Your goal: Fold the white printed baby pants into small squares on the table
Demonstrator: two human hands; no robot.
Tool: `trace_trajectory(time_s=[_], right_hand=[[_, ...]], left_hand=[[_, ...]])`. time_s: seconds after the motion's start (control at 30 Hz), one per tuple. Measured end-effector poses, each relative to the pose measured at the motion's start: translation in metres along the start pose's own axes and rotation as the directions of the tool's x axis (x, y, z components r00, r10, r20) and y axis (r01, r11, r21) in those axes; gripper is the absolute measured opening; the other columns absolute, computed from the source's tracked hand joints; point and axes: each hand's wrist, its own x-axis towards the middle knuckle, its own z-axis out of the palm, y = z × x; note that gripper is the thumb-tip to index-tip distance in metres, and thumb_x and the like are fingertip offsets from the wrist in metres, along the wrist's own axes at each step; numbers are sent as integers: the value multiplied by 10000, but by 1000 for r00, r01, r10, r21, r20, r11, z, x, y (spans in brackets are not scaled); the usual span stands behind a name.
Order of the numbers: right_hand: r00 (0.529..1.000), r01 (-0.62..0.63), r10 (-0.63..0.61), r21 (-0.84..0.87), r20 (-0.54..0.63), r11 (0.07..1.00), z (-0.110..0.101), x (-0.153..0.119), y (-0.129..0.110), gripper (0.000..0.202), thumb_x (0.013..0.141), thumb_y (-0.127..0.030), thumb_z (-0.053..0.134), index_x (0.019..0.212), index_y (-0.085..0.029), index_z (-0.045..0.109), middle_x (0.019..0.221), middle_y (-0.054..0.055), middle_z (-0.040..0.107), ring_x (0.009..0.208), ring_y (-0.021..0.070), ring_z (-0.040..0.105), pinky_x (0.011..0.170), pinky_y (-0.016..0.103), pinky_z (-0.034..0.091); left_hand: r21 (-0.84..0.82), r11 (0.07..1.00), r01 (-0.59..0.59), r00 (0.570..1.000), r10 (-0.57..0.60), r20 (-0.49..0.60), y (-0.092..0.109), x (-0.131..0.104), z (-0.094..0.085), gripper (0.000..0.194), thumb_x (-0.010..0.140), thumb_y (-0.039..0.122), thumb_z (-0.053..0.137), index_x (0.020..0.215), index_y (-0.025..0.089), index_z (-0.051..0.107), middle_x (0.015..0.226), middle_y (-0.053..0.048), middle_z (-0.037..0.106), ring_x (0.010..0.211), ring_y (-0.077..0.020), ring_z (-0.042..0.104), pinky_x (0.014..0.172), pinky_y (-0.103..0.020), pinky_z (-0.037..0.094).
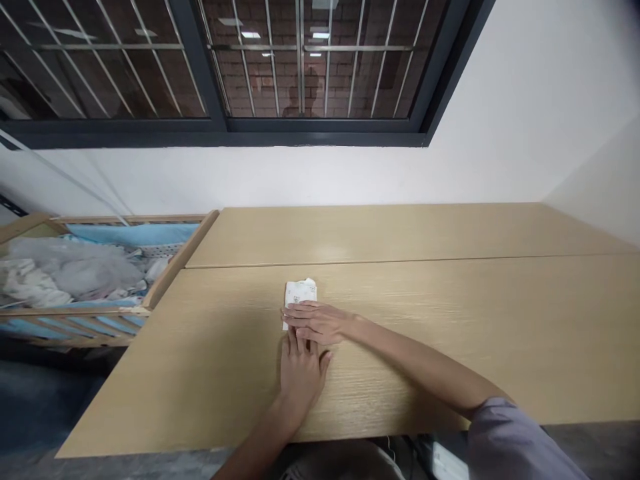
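A small white piece of paper or cloth with faint printed marks (301, 291) lies on the wooden table (425, 320). My right hand (317, 321) rests flat across its lower part, fingers stretched toward the left. Just below, my left hand (301, 370) lies palm down with its fingers pointing away from me. Its fingertips reach the lower edge of the white piece and partly slip under my right hand. Both hands cover the near part of the white piece, so its full outline is hidden.
Left of the table stands a wooden crib (183, 257) with blue lining, holding plastic bags and cloths. Behind the table are a white wall (300, 177) and a dark-framed barred window (320, 130). A seam runs along the tabletop's far part.
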Motion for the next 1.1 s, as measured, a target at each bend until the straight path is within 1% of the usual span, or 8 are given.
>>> trace_trajectory(time_s=[0.27,0.5,0.6,0.67,0.77,0.83,0.97,1.1], right_hand=[[994,-79,72,-88,-83,993,-8,4,51,552,1082,-436,280,1608,-278,225,1666,20,203,1554,197,145,1273,450,52],[966,-207,190,-89,-175,974,-13,7,72,592,1073,-495,213,1623,-287,148,1683,15,142,1560,207,109,1270,448,31],[924,-315,296,-45,-242,948,-16,4,72,627,1065,-515,192,1629,-246,146,1687,50,139,1562,225,103,1265,463,55],[872,-399,383,11,-305,917,-17,1,71,646,1059,-531,205,1628,-228,161,1686,85,161,1557,255,133,1249,498,107],[783,-473,477,116,-399,873,-15,-4,65,586,1049,-507,316,1564,-229,357,1592,141,380,1473,295,322,1184,525,247],[753,-460,495,192,-432,867,-11,-6,61,471,1040,-443,395,1436,-228,531,1411,141,554,1342,272,469,1127,483,333],[741,-394,500,312,-449,864,-1,-5,52,320,970,-327,554,1252,-206,645,1171,102,631,1123,220,581,1032,404,410],[665,-425,550,350,-505,835,2,1,35,310,837,-260,695,1133,-182,642,1155,100,582,1119,238,542,1002,404,403]], left_hand=[[-34,999,-2,1000,2,15,-9,2,-4,624,965,457,536,1489,126,466,1504,-286,466,1356,-433,492,1032,-528,453],[-88,996,19,1000,-17,14,-13,7,-8,588,963,432,544,1466,134,486,1478,-246,517,1347,-395,511,1034,-512,447],[-166,985,55,998,-50,33,-30,23,-22,497,1004,404,460,1417,133,520,1353,-189,635,1216,-306,612,1017,-449,455],[-148,980,132,990,-124,61,-47,36,-31,448,1025,404,398,1325,128,583,1214,-164,698,1100,-285,652,962,-421,471],[-24,967,253,962,-249,109,-66,55,-37,474,1028,441,344,1117,101,662,1077,-198,706,1037,-340,651,897,-448,471],[12,959,283,949,-282,138,-71,65,-35,516,1024,454,329,1057,67,668,1054,-237,696,1033,-377,646,884,-472,464],[-20,964,266,944,-257,209,-67,77,-26,502,1013,435,365,1088,37,661,1075,-255,700,1041,-381,650,885,-468,459],[-99,972,212,943,-177,282,-67,79,-25,396,1003,361,399,1111,73,649,1133,-221,708,1066,-327,649,914,-417,440]])
